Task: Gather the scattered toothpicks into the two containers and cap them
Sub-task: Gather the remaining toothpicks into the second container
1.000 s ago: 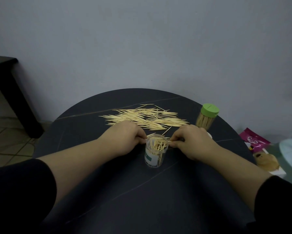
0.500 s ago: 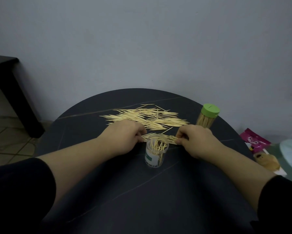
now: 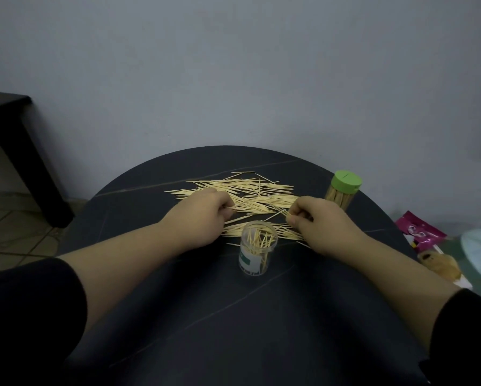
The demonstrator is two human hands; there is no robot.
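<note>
Left grip (image 3: pixel 203 215) pinches a few toothpicks (image 3: pixel 250 190) at the pile's near edge. The open jar (image 3: pixel 257 253) stands just nearer me on the surface (image 3: pixel 233 316), part filled. Right grip (image 3: pixel 323 221) pinches a few more; the capped jar (image 3: pixel 345 192) stands beyond it. I judge a wrist could tip the open jar, or thin sticks slip from a loose pinch. Both forearms reach forward, knuckles up, fingers curled down.

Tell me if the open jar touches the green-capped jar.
Apart. Head view: the right hand and dark table lie between the open jar and the green-capped jar.
</note>
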